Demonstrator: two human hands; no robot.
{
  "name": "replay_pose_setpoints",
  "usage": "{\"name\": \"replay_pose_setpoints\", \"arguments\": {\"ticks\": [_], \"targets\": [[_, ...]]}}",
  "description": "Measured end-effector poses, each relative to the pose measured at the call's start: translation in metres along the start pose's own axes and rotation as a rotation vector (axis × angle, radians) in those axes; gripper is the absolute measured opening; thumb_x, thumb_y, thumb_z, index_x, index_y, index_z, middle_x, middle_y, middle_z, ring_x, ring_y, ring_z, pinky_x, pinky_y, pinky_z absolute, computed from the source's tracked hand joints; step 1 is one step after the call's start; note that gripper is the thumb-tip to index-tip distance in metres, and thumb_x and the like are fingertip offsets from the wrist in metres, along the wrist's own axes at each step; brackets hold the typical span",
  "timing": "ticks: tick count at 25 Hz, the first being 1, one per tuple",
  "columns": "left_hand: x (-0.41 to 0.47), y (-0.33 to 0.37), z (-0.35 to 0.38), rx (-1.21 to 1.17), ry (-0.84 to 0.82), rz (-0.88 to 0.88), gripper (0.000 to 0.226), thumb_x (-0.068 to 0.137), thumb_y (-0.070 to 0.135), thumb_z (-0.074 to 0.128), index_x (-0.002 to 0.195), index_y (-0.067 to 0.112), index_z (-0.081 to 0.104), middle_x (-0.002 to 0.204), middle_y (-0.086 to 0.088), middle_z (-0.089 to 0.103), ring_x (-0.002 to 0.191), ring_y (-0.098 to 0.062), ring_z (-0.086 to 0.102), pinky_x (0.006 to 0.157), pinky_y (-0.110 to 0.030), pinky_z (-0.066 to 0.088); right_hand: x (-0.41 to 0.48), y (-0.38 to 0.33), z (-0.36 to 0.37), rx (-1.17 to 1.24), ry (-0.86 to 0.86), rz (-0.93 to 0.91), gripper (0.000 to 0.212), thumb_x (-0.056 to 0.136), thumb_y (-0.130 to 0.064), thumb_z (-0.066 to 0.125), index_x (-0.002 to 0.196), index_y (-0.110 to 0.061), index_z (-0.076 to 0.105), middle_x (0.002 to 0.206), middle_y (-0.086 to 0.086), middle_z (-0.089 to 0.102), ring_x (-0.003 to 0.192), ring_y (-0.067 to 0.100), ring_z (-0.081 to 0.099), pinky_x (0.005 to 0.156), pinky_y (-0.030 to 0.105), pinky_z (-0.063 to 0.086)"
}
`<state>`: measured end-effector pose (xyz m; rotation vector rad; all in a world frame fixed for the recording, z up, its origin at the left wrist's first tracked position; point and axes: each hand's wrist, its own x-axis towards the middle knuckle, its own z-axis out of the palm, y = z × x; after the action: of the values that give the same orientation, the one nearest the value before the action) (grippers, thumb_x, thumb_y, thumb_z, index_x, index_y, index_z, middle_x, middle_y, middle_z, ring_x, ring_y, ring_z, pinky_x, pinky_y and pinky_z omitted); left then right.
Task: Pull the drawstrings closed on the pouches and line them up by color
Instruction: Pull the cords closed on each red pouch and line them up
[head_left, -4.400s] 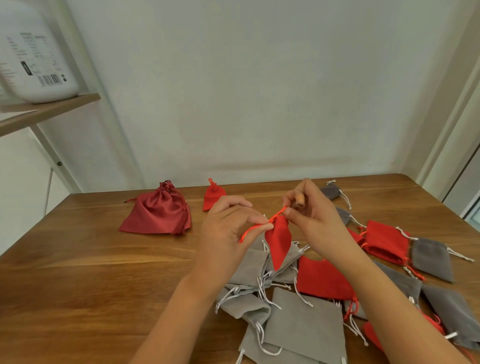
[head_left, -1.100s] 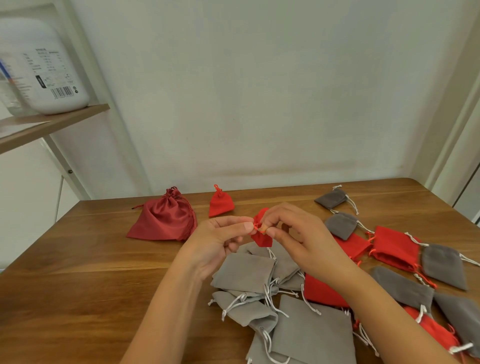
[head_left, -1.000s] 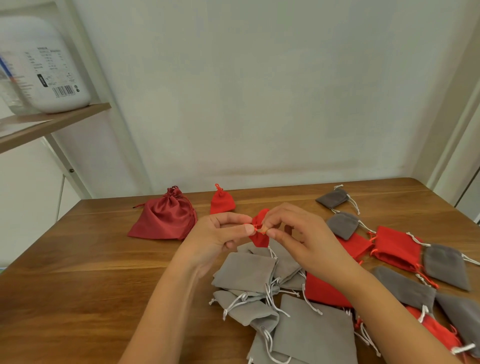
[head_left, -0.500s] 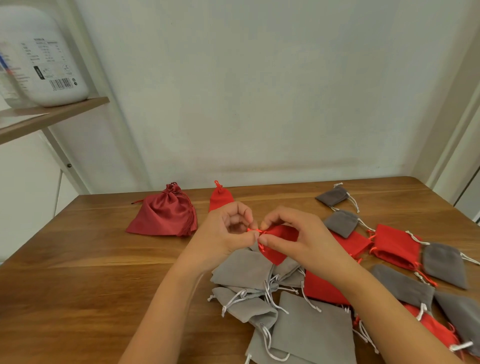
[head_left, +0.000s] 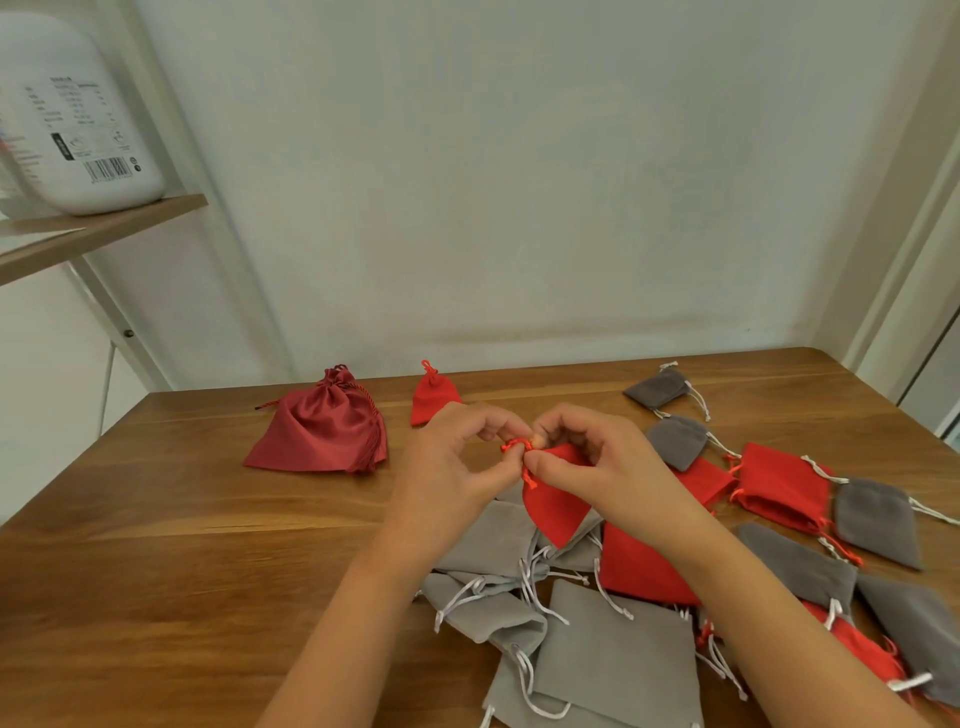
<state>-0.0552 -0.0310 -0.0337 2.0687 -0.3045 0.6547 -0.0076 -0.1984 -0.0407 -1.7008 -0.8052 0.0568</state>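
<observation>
At the far left of the wooden table (head_left: 156, 545) lies a dark red satin drawstring pouch (head_left: 322, 431), cinched shut, its gathered neck pointing to the far edge. Just right of it sits a small red velvet pouch (head_left: 434, 399), also closed, neck away from the person.

The left hand (head_left: 452, 467) has its grip closed on the orange-red drawstring cord (head_left: 514, 445), pinched between thumb and forefinger. The cord runs into the held red velvet pouch (head_left: 556, 506), which hangs above the pile in the middle of the table. Its puckered mouth is up at the fingers and its bottom corner points down and near, so the long axis runs roughly far to near. The right hand (head_left: 602, 462) pinches the pouch at its neck.

This pouch looks light, limp and a little grippy. It is best held at the gathered neck while the thin, slippery cord is drawn sideways.

Below the hands lies a heap of grey velvet pouches (head_left: 618, 644) with white cords, mouths facing several ways. To the right, scattered red and grey pouches (head_left: 779, 483) overlap, mostly unsorted.
</observation>
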Motion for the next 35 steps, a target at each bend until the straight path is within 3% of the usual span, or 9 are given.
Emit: {"name": "replay_pose_setpoints", "arguments": {"ticks": [3, 6, 9, 13, 16, 22, 27, 30, 35], "targets": [[-0.001, -0.003, 0.0, 0.121, -0.016, 0.102, 0.015, 0.077, 0.03, 0.061, 0.088, 0.031, 0.07, 0.085, 0.019, 0.067, 0.084, -0.003, 0.056, 0.077, -0.014, 0.042, 0.0, 0.002, 0.0, -0.048, 0.002, 0.004, 0.007, 0.082, -0.027, 0.07, 0.084, -0.023, 0.065, 0.085, 0.001, 0.067, 0.081, 0.023, 0.062, 0.071, 0.039, 0.051], [0.001, -0.007, -0.002, 0.154, 0.005, 0.103, 0.015, 0.079, 0.028, 0.064, 0.092, 0.03, 0.07, 0.084, 0.017, 0.067, 0.08, -0.002, 0.058, 0.074, -0.021, 0.047, -0.001, 0.001, 0.002, -0.015, 0.035, 0.034, 0.004, 0.087, -0.026, 0.068, 0.084, -0.023, 0.067, 0.081, -0.004, 0.067, 0.075, 0.012, 0.061, 0.066, 0.024, 0.048], [0.002, -0.011, -0.004, 0.18, -0.032, 0.072, 0.014, 0.08, 0.022, 0.065, 0.089, 0.032, 0.068, 0.082, 0.014, 0.066, 0.081, -0.007, 0.058, 0.075, -0.028, 0.05, 0.001, 0.001, 0.003, -0.009, 0.04, 0.076, 0.016, 0.093, -0.027, 0.057, 0.086, -0.019, 0.069, 0.081, -0.003, 0.068, 0.075, 0.007, 0.06, 0.068, 0.024, 0.045], [0.001, -0.013, -0.001, 0.218, -0.111, 0.117, 0.021, 0.081, 0.008, 0.067, 0.084, 0.028, 0.063, 0.078, 0.018, 0.056, 0.081, -0.004, 0.052, 0.075, -0.019, 0.046, 0.005, 0.005, 0.003, 0.055, 0.053, 0.192, 0.013, 0.089, -0.016, 0.064, 0.076, -0.015, 0.067, 0.071, -0.008, 0.065, 0.068, 0.003, 0.057, 0.066, 0.023, 0.042], [0.0, -0.017, 0.001, 0.207, -0.117, 0.121, 0.018, 0.081, 0.007, 0.067, 0.087, 0.024, 0.065, 0.08, 0.019, 0.053, 0.079, -0.003, 0.05, 0.073, -0.013, 0.041, 0.006, 0.005, 0.003, 0.237, 0.07, 0.23, 0.015, 0.083, -0.001, 0.068, 0.079, -0.012, 0.059, 0.079, -0.001, 0.071, 0.073, 0.009, 0.064, 0.067, 0.022, 0.049], [-0.002, -0.016, 0.003, 0.269, -0.027, 0.234, 0.016, 0.083, 0.03, 0.06, 0.093, 0.021, 0.069, 0.083, 0.029, 0.049, 0.075, 0.005, 0.048, 0.072, -0.005, 0.038, 0.005, 0.005, -0.006, 0.198, 0.11, 0.219, 0.03, 0.073, 0.004, 0.075, 0.074, -0.012, 0.05, 0.078, 0.013, 0.074, 0.078, 0.019, 0.072, 0.078, 0.037, 0.055], [-0.003, -0.015, 0.006, 0.225, 0.103, 0.275, 0.014, 0.082, 0.026, 0.065, 0.088, 0.015, 0.072, 0.079, 0.009, 0.064, 0.072, 0.003, 0.052, 0.07, -0.007, 0.042, 0.004, -0.002, -0.01, 0.396, 0.083, 0.223, 0.031, 0.067, 0.003, 0.075, 0.075, -0.008, 0.047, 0.082, 0.017, 0.073, 0.074, 0.019, 0.071, 0.065, 0.023, 0.055], [-0.003, -0.011, 0.008, 0.199, 0.106, 0.288, 0.01, 0.083, 0.023, 0.065, 0.086, 0.015, 0.07, 0.081, 0.011, 0.063, 0.075, 0.001, 0.054, 0.072, -0.008, 0.042, 0.005, -0.002, -0.013, 0.541, 0.056, 0.235, 0.031, 0.064, 0.001, 0.073, 0.074, -0.009, 0.046, 0.083, 0.02, 0.072, 0.072, 0.022, 0.071, 0.064, 0.024, 0.056], [-0.003, -0.011, 0.009, 0.217, 0.063, 0.302, 0.009, 0.083, 0.022, 0.066, 0.086, 0.015, 0.07, 0.085, 0.013, 0.062, 0.078, 0.004, 0.053, 0.075, -0.007, 0.041, 0.004, -0.006, -0.016, 0.471, 0.032, 0.198, 0.033, 0.067, 0.007, 0.07, 0.073, -0.008, 0.042, 0.076, 0.014, 0.073, 0.065, 0.016, 0.069, 0.063, 0.022, 0.055]]}}
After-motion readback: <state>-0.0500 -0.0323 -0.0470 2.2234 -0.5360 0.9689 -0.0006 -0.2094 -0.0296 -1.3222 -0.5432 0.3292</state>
